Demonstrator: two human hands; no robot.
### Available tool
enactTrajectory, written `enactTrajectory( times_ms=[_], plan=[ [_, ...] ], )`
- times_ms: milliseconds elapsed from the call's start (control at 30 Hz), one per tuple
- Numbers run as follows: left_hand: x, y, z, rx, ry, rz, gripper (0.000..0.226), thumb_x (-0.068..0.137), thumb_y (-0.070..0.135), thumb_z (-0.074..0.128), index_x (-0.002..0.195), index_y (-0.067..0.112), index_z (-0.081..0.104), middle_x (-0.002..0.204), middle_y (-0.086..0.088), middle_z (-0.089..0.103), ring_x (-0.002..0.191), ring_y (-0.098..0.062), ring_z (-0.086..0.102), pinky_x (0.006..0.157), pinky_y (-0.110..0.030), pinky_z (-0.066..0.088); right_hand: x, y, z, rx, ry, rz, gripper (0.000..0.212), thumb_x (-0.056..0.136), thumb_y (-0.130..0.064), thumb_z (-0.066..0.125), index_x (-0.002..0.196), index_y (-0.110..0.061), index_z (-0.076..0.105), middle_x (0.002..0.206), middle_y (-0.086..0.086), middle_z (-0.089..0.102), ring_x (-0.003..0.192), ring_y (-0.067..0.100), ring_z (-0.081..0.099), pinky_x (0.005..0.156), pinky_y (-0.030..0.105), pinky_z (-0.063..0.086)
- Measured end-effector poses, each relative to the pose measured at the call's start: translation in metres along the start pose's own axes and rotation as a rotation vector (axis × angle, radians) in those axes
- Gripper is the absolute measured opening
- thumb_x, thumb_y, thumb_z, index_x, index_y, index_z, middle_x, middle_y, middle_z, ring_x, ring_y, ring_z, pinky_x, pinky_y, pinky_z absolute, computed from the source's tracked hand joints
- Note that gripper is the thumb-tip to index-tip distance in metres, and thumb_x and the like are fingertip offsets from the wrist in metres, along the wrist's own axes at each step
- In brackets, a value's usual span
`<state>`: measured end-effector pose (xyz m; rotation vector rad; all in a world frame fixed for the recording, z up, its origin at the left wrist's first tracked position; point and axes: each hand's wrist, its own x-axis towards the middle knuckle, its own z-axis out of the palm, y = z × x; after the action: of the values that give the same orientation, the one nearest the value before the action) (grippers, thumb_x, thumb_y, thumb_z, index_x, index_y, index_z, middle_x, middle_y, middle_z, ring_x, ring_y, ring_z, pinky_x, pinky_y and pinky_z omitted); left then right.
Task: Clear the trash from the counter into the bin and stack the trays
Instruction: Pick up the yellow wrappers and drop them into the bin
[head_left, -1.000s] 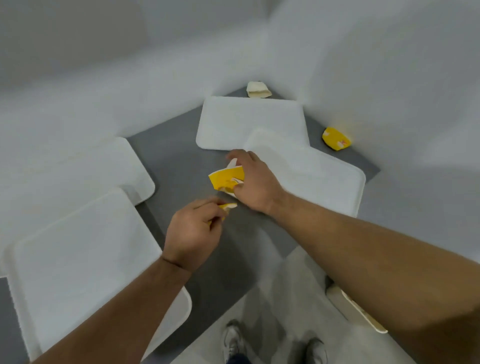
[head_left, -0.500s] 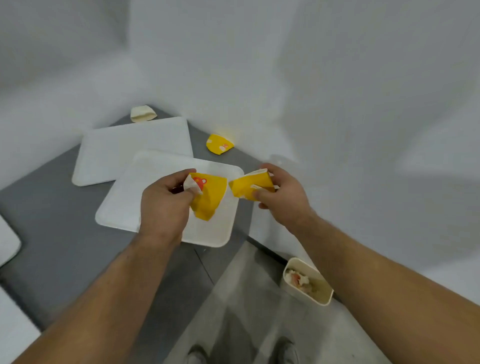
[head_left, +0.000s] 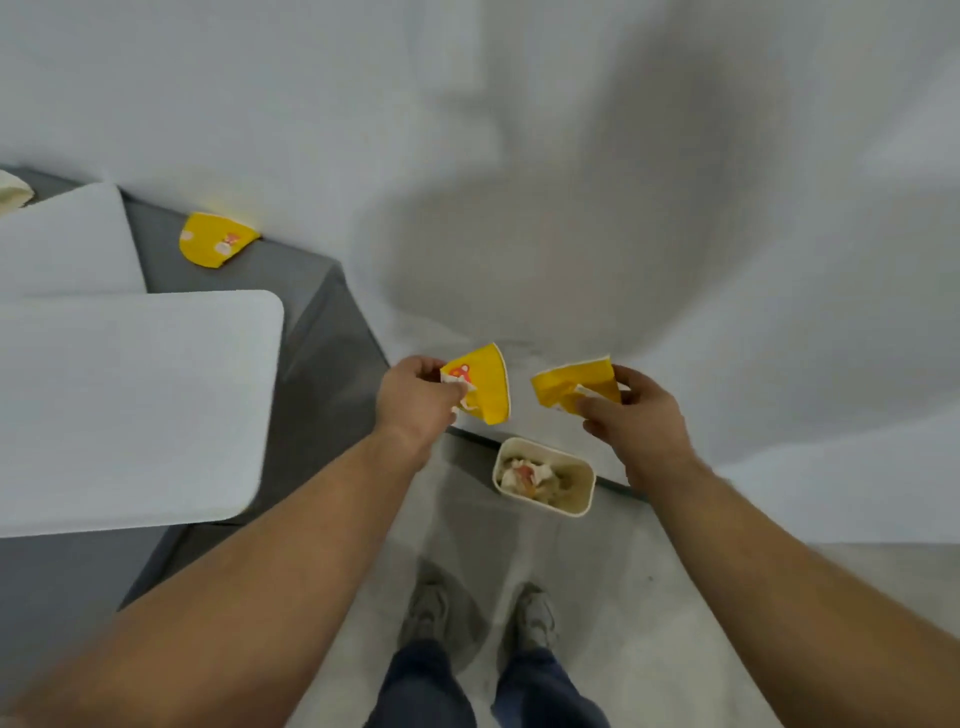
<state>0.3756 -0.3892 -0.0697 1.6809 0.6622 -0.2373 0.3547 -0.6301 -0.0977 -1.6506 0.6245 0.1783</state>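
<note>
The left hand (head_left: 415, 400) pinches one yellow wrapper (head_left: 480, 384) and the right hand (head_left: 631, 415) pinches another crumpled wrapper (head_left: 574, 387), both held above the bin (head_left: 543, 478) on the floor, probably to drop them in.
</note>
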Motion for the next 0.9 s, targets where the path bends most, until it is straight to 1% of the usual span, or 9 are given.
enactTrajectory(
  times_ms=[100,200,267,300,333,433,600,767,900],
  plan=[
    [0.033,-0.051,0.033,0.041,-0.066,-0.155,0.031,0.080,0.004,0.080,0.107,0.011,0.066,0.095,-0.012,0.069,0.076,-0.024,0.065,0.061,-0.031,0.054,0.021,0.063,-0.001,0.065,0.084,0.158,0.053,0.069,-0.016,0.088,0.118,-0.018,0.069,0.094,0.007,0.076,0.078,0.026,0.076,0.076,0.044,0.064],
    [0.060,-0.104,0.062,0.137,-0.113,-0.239,0.033,0.076,0.005,0.084,0.106,0.002,0.073,0.088,-0.018,0.072,0.072,-0.026,0.063,0.069,-0.034,0.049,0.039,0.127,0.001,0.131,0.114,0.287,0.047,0.074,-0.004,0.084,0.119,-0.007,0.068,0.093,0.015,0.075,0.082,0.030,0.074,0.080,0.044,0.062],
    [0.079,-0.141,0.082,0.194,-0.124,-0.276,0.028,0.073,0.008,0.085,0.099,0.001,0.076,0.093,-0.030,0.074,0.069,-0.039,0.068,0.065,-0.042,0.048,0.053,0.168,0.004,0.177,0.119,0.351,0.041,0.075,-0.001,0.083,0.113,-0.004,0.070,0.087,0.014,0.075,0.078,0.027,0.072,0.075,0.038,0.062],
    [0.089,-0.162,0.093,0.215,-0.119,-0.289,0.027,0.072,0.011,0.086,0.096,0.002,0.077,0.097,-0.032,0.073,0.075,-0.050,0.070,0.064,-0.044,0.049,0.059,0.188,0.005,0.198,0.127,0.377,0.039,0.075,-0.001,0.084,0.111,-0.003,0.070,0.086,0.014,0.075,0.077,0.027,0.072,0.072,0.036,0.062],
    [0.100,-0.182,0.105,0.238,-0.108,-0.295,0.025,0.070,0.015,0.086,0.091,0.005,0.077,0.097,-0.030,0.074,0.085,-0.051,0.071,0.064,-0.042,0.050,0.066,0.208,0.006,0.222,0.133,0.402,0.040,0.075,-0.002,0.084,0.112,-0.004,0.070,0.088,0.015,0.075,0.078,0.027,0.072,0.069,0.034,0.062],
    [0.129,-0.239,0.134,0.293,-0.087,-0.288,0.023,0.062,0.027,0.087,0.076,0.015,0.072,0.090,-0.022,0.077,0.089,-0.042,0.074,0.074,-0.043,0.062,0.086,0.264,0.011,0.240,0.139,0.483,0.051,0.078,-0.006,0.086,0.124,-0.007,0.064,0.104,0.020,0.072,0.087,0.031,0.074,0.068,0.033,0.061],
    [0.165,-0.318,0.166,0.226,-0.057,-0.354,0.035,0.074,0.020,0.089,0.100,0.003,0.073,0.103,-0.026,0.074,0.098,-0.042,0.073,0.088,-0.053,0.060,0.119,0.330,0.017,0.207,0.207,0.509,0.056,0.078,-0.013,0.087,0.127,-0.007,0.062,0.099,0.016,0.073,0.082,0.026,0.074,0.059,0.026,0.060],
    [0.183,-0.360,0.192,0.023,-0.063,-0.428,0.037,0.078,0.016,0.083,0.110,0.002,0.071,0.100,-0.017,0.073,0.095,-0.032,0.071,0.099,-0.052,0.056,0.155,0.366,0.020,0.301,0.194,0.534,0.062,0.081,-0.022,0.086,0.135,-0.004,0.059,0.103,0.014,0.075,0.088,0.021,0.076,0.073,0.027,0.061],
    [0.176,-0.373,0.199,-0.025,-0.155,-0.431,0.015,0.071,0.017,0.076,0.085,0.022,0.078,0.091,-0.011,0.071,0.089,-0.028,0.067,0.101,-0.052,0.055,0.171,0.376,0.020,0.255,0.194,0.582,0.047,0.090,-0.014,0.076,0.134,-0.008,0.060,0.097,0.014,0.075,0.083,0.020,0.076,0.077,0.032,0.061]
  ],
)
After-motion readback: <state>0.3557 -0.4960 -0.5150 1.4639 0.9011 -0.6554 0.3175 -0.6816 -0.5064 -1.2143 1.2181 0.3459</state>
